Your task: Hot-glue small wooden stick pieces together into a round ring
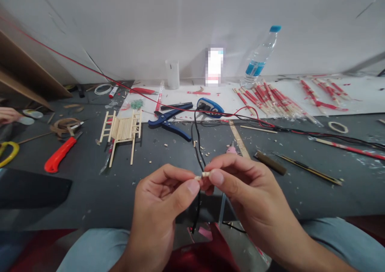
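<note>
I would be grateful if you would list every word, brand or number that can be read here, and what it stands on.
No text reads clearly enough to quote.
Blue object: pale characters, too blurred.
Bottle: label too blurred.
Red-and-white tube: markings too small.
Bright upright panel: pixelated, unreadable.

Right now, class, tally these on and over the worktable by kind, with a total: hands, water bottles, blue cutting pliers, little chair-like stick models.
Hands: 3 (left hand, right hand, another person's hand at the left edge)
Water bottle: 1
Blue cutting pliers: 1
Chair-like stick model: 1
Total: 6
</note>
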A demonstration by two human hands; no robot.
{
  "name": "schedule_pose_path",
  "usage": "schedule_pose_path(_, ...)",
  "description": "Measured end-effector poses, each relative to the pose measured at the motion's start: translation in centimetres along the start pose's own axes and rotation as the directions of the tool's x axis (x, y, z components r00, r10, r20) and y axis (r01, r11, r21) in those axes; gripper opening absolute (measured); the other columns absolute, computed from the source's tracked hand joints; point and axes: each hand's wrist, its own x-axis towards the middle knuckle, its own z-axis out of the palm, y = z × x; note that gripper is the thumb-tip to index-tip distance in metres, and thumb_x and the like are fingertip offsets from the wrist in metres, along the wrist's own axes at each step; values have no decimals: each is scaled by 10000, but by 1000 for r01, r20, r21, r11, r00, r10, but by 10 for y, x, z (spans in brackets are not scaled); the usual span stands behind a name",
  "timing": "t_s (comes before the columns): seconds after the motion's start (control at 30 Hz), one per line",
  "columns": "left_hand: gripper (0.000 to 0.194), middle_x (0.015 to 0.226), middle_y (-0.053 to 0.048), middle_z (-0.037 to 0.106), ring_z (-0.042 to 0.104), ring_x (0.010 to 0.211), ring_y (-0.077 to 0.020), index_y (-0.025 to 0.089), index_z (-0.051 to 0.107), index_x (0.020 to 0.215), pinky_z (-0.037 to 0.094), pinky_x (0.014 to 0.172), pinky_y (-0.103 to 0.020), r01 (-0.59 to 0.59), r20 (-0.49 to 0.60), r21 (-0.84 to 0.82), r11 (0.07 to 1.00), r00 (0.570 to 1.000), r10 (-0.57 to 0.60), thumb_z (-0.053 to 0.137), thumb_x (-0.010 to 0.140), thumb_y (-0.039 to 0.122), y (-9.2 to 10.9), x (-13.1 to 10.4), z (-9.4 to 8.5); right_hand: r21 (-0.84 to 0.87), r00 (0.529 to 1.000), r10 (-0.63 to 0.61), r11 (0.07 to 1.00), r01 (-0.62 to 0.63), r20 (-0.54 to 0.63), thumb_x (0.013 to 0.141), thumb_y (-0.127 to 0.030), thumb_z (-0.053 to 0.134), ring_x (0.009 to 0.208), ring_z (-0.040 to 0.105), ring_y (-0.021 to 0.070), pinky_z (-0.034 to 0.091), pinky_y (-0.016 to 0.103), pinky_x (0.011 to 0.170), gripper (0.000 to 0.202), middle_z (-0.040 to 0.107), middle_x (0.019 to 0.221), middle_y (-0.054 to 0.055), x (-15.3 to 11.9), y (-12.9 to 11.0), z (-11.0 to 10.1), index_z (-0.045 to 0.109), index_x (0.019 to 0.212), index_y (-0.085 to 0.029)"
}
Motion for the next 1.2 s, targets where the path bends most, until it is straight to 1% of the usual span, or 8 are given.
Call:
schedule_pose_path(0.07, 121, 695, 4, 801, 764, 640, -115, 220, 827, 699, 634, 685, -166, 2, -8, 16, 1000, 1000, -2, 948, 706, 215, 0, 0, 0, 4, 1000, 5, 1000, -5, -16, 877, -311, 905, 747, 720, 42, 552, 94, 733, 71, 811, 791, -51, 0, 1, 1, 851, 864, -267)
schedule_pose_path(0.23, 132, 675, 24, 794, 765, 631, -103, 237, 830, 679, 621, 680, -142, 14, -6, 39, 999, 1000, -14, 958, 681, 206, 0, 1, 1, 29, 999, 36, 999, -36, -11, 894, -336, 887, 735, 703, 45, 548, 112, 732, 127, 791, 765, -56, 0, 2, -3, 830, 822, -248)
schedule_pose_path(0.4, 146, 683, 25, 795, 763, 633, -101, 238, 828, 681, 621, 673, -140, 29, -14, 39, 999, 999, -29, 974, 679, 234, -1, 0, 2, 25, 1000, 18, 1000, -18, 4, 910, -300, 871, 750, 698, 41, 546, 113, 755, 97, 790, 788, -65, -1, 3, -5, 828, 838, -250)
schedule_pose_path(0.53, 137, 685, 27, 797, 775, 653, -105, 237, 830, 694, 621, 689, -136, 19, 5, 41, 999, 1000, -19, 967, 697, 231, -2, 1, 0, 31, 1000, 16, 999, -16, -4, 913, -306, 868, 755, 702, 43, 544, 116, 753, 101, 791, 784, -66, 0, 4, -4, 826, 838, -255)
schedule_pose_path(0.7, 128, 688, 32, 801, 777, 661, -95, 241, 830, 696, 617, 711, -127, 8, 29, 30, 1000, 1000, -9, 951, 722, 211, -3, 1, -2, 5, 1000, 7, 1000, -7, -29, 901, -308, 877, 743, 696, 67, 553, 155, 749, 112, 788, 779, -47, 0, 6, -2, 822, 825, -247)
schedule_pose_path(0.97, 132, 686, 23, 810, 767, 653, -89, 252, 829, 686, 602, 695, -115, 21, 12, 39, 999, 1000, -22, 938, 728, 190, -2, 1, 0, -32, 998, -9, 999, 7, -61, 858, -327, 906, 736, 688, 97, 562, 200, 741, 122, 778, 771, -28, -3, 7, -2, 826, 801, -255)
schedule_pose_path(1.2, 131, 678, 18, 810, 754, 640, -81, 244, 829, 685, 590, 677, -106, 46, 2, 40, 998, 999, -46, 946, 724, 201, -3, -1, -2, -125, 992, -50, 992, 35, -117, 849, -369, 912, 704, 664, 114, 547, 227, 704, 177, 756, 724, -18, -4, 9, -1, 812, 772, -245)
